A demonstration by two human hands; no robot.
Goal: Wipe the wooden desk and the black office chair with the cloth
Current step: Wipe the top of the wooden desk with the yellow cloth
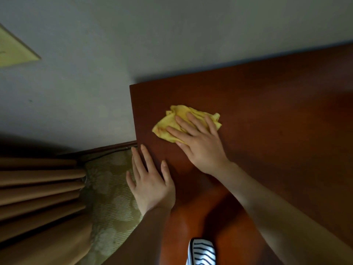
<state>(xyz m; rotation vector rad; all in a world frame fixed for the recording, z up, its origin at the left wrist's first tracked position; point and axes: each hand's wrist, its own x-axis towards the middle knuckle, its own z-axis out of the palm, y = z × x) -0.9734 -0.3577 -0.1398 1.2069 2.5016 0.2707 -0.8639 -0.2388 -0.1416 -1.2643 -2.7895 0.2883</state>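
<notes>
The right hand (200, 144) lies flat on a crumpled yellow cloth (179, 119), its fingers straight and spread, pressing the cloth down onto the wooden tabletop (267, 111) rather than gripping it. That flat press probably serves to keep as much of the fabric as possible against the wood while wiping. The cloth sits near the tabletop's far left corner, a little in from both edges, so the work appears to be on that corner of the surface.

The left hand (150, 180) is open too, holding nothing; it rests at the tabletop's left edge with its fingers straight and part of them reaching past the edge, likely bracing the person while they lean over.

The black office chair is nowhere in view, so how it stands cannot be told. The tabletop runs out of the picture on the right and at the near side. The whole view is dim and soft. Left of the tabletop, brown curtain folds (38, 188) hang over patterned green carpet (110, 188), and a striped piece of clothing (202, 251) shows at the near edge.
</notes>
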